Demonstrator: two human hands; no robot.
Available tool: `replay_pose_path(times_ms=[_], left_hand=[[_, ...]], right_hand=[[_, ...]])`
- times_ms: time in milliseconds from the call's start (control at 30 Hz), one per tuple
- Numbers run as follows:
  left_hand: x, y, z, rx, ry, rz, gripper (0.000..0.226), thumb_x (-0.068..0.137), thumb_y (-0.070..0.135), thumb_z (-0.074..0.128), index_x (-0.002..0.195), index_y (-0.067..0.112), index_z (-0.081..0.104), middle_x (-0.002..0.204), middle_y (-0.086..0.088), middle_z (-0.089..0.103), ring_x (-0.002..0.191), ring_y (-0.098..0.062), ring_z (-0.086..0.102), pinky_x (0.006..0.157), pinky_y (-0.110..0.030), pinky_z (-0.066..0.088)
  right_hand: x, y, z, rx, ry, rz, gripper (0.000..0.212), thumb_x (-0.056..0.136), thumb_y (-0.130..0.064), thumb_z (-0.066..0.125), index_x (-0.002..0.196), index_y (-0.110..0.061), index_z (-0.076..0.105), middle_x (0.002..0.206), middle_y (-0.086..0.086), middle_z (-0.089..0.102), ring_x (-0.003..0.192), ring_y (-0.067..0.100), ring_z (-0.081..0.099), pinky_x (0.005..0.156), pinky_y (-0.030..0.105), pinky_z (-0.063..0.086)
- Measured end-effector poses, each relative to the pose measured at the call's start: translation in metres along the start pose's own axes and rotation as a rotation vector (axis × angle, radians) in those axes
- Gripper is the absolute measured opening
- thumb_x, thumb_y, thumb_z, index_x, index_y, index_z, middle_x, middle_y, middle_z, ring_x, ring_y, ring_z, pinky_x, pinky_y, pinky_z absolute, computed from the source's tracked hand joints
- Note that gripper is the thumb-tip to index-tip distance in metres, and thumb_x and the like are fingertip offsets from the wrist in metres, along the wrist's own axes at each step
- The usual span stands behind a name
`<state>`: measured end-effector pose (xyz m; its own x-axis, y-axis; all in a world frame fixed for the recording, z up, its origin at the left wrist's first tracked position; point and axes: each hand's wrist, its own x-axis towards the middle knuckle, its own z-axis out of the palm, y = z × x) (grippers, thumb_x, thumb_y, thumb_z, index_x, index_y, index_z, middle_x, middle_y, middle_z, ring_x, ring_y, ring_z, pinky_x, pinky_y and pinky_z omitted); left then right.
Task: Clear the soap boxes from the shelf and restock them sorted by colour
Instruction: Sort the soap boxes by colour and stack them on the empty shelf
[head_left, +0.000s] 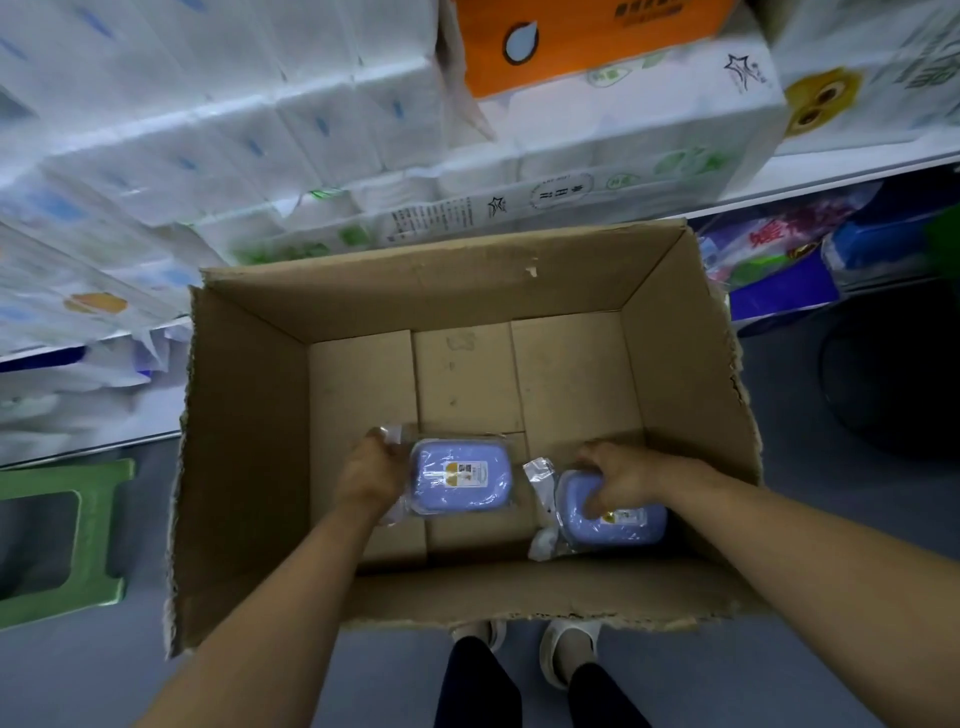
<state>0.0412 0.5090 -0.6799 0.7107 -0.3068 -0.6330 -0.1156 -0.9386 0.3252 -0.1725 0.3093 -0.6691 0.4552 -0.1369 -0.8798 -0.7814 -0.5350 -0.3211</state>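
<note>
- Nearest the camera, two bare forearms reach down into an open cardboard box (249, 415) that stands on a grey floor, with the person's light shoes (569, 649) showing just below its torn near wall.
- Inside the box lie two purple soap boxes, each sealed in clear plastic wrap, near the front of the box floor and a little apart from each other.
- The left hand (371, 475) grips the left soap box (460, 475) by its left end, fingers curled round the wrap; the box lies flat with its label upward.
- The right hand (623, 478) holds the right soap box (613, 519) from above, fingers curled over its top left part, so that part of the lid and its label are hidden.
- The rest of the box floor shows only bare cardboard flaps.
- Left of the box stands a green plastic stool (98, 540), cut off by the frame edge.
- Beyond the box, shelves (831, 171) carry white tissue packs (260, 130) and an orange pack (587, 36), blurred so that their print cannot be read.
- Under the right shelf sit purple and blue packages (789, 249), partly in shadow.
</note>
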Motion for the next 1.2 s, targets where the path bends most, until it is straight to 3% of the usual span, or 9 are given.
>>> replay_pose_path(times_ms=[133, 300, 367, 467, 600, 767, 867, 1000, 1200], left_hand=[[-0.008, 0.002, 0.005, 0.186, 0.239, 0.232, 0.053, 0.091, 0.027, 0.061, 0.136, 0.006, 0.044, 0.138, -0.018, 0.044, 0.126, -0.037, 0.042, 0.099, -0.041, 0.035], [-0.016, 0.029, 0.035, 0.621, -0.212, 0.614, 0.098, 0.076, 0.042, 0.074, 0.153, 0.021, 0.017, 0.154, -0.002, 0.023, 0.145, -0.024, 0.016, 0.119, -0.039, 0.010], [-0.018, 0.030, 0.045, 0.890, -0.225, 0.620, 0.113, 0.074, 0.045, 0.077, 0.155, 0.020, 0.004, 0.155, -0.002, 0.017, 0.145, -0.026, 0.014, 0.120, -0.047, 0.007], [-0.019, 0.023, 0.051, 1.091, -0.077, 0.674, 0.100, 0.084, 0.027, 0.070, 0.155, 0.015, -0.001, 0.155, -0.007, 0.018, 0.141, -0.029, 0.022, 0.119, -0.050, 0.013], [-0.027, 0.016, 0.034, 0.932, -0.032, 0.610, 0.098, 0.078, 0.034, 0.075, 0.152, 0.018, 0.013, 0.147, -0.003, 0.033, 0.132, -0.026, 0.036, 0.111, -0.041, 0.027], [-0.062, 0.028, -0.027, 0.415, 0.051, 0.504, 0.100, 0.068, 0.047, 0.081, 0.148, 0.023, 0.027, 0.139, 0.000, 0.045, 0.125, -0.023, 0.045, 0.102, -0.036, 0.033], [-0.101, 0.046, -0.069, 0.214, 0.138, 0.494, 0.094, 0.062, 0.045, 0.084, 0.141, 0.023, 0.036, 0.130, 0.001, 0.052, 0.119, -0.022, 0.051, 0.097, -0.038, 0.041], [-0.148, 0.074, -0.123, 0.144, 0.266, 0.537, 0.093, 0.056, 0.048, 0.085, 0.134, 0.021, 0.042, 0.125, 0.001, 0.057, 0.115, -0.024, 0.054, 0.095, -0.039, 0.042], [-0.215, 0.128, -0.208, -0.015, 0.498, 0.642, 0.097, 0.055, 0.048, 0.085, 0.138, 0.022, 0.041, 0.127, 0.002, 0.057, 0.114, -0.023, 0.056, 0.096, -0.043, 0.045]], right_hand=[[0.001, -0.005, 0.009, -0.245, 0.035, -0.040, 0.085, 0.070, -0.046, 0.080, 0.140, -0.024, 0.039, 0.142, 0.002, 0.042, 0.127, 0.023, 0.042, 0.098, 0.032, 0.039], [-0.002, -0.016, 0.007, -0.332, 0.023, -0.054, 0.089, 0.069, -0.050, 0.080, 0.143, -0.029, 0.036, 0.145, 0.002, 0.038, 0.131, 0.024, 0.037, 0.101, 0.037, 0.035], [-0.003, -0.020, 0.006, -0.365, 0.010, -0.035, 0.079, 0.068, -0.051, 0.080, 0.135, -0.027, 0.045, 0.137, 0.003, 0.044, 0.122, 0.022, 0.042, 0.094, 0.035, 0.039], [-0.008, -0.022, 0.004, -0.369, 0.076, -0.058, 0.068, 0.069, -0.052, 0.079, 0.126, -0.026, 0.051, 0.129, 0.002, 0.049, 0.115, 0.020, 0.044, 0.083, 0.030, 0.039], [-0.020, -0.021, -0.008, -0.145, 0.318, -0.064, 0.072, 0.068, -0.053, 0.078, 0.128, -0.026, 0.051, 0.122, -0.001, 0.058, 0.110, 0.020, 0.054, 0.088, 0.032, 0.048], [-0.050, -0.037, -0.037, 0.516, 0.539, -0.108, 0.082, 0.065, -0.036, 0.086, 0.136, -0.021, 0.049, 0.121, -0.004, 0.063, 0.108, 0.016, 0.062, 0.091, 0.033, 0.051], [-0.085, -0.059, -0.064, 0.873, 0.602, -0.164, 0.060, 0.070, -0.016, 0.086, 0.123, -0.013, 0.058, 0.117, 0.003, 0.067, 0.104, 0.018, 0.064, 0.090, 0.031, 0.050], [-0.145, -0.090, -0.103, 1.006, 0.685, -0.283, 0.058, 0.073, -0.022, 0.084, 0.125, -0.008, 0.060, 0.112, 0.003, 0.070, 0.103, 0.017, 0.066, 0.085, 0.028, 0.051], [-0.245, -0.135, -0.166, 1.040, 0.767, -0.470, 0.036, 0.079, -0.025, 0.079, 0.107, -0.014, 0.059, 0.098, 0.004, 0.069, 0.081, 0.017, 0.065, 0.057, 0.026, 0.050]])
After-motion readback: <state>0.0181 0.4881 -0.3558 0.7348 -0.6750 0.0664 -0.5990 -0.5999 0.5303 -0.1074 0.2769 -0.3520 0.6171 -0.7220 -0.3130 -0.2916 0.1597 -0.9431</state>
